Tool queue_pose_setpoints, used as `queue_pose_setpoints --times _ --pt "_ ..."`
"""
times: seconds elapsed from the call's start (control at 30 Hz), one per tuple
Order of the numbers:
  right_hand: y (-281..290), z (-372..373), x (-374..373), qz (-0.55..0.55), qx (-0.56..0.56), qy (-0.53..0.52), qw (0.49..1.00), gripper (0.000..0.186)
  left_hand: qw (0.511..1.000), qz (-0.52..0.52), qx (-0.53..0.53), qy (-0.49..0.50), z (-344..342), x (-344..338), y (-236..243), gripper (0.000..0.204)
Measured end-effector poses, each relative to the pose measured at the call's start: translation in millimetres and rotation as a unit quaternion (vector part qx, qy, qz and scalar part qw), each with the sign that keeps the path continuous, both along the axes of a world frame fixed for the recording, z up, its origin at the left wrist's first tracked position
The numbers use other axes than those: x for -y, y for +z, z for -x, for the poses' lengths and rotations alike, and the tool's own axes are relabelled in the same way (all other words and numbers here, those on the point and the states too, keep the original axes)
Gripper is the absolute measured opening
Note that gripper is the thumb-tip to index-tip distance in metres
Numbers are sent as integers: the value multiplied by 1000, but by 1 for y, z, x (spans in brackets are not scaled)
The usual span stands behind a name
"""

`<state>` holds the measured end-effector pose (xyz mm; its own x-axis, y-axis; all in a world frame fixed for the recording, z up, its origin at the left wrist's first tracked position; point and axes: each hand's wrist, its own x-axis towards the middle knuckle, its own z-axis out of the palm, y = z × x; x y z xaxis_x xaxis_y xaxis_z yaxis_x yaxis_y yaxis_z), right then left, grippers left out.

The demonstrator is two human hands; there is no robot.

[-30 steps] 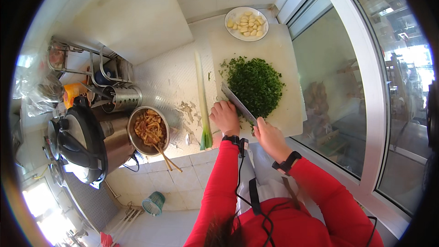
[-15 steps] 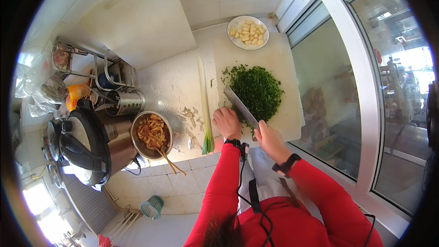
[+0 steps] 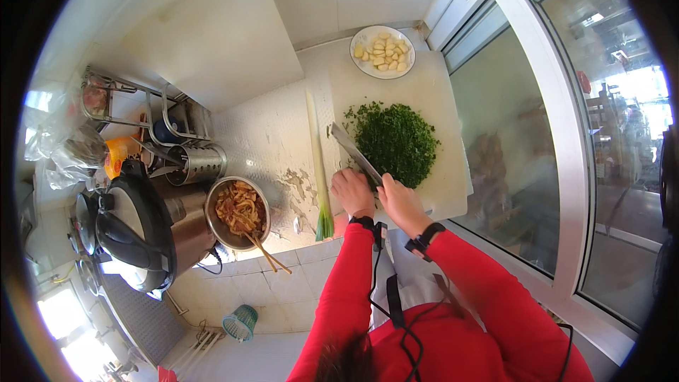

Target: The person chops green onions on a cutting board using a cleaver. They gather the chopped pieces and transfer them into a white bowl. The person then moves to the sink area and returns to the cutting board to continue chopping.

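A white cutting board carries a pile of finely chopped greens. A knife lies slanted along the pile's left edge, its tip pointing away from me. My right hand grips the handle at the near end. My left hand is curled with its fingers closed, right beside the blade near the handle. Whether it touches the blade is unclear. A long leek lies on the counter just left of the board.
A white plate of peeled garlic cloves sits at the board's far end. To the left are a metal bowl of food with chopsticks, a metal utensil holder, a black-lidded cooker and a wire rack. A window runs along the right.
The hands and the knife stay at the left edge of the greens, shifting only slightly. The view itself has drifted a little.
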<state>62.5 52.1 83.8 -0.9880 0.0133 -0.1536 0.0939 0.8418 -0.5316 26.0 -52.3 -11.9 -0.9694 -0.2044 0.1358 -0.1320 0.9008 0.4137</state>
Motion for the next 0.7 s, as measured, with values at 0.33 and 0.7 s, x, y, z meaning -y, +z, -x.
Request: queue_pose_setpoints --times 0.33,0.7 --pt "16 -33 -13 -33 61 21 997 17 1000 6 8 1 -1 0 -2 13" --pt "5 -16 -9 23 16 -11 1000 19 999 -34 11 12 -1 2 -2 14"
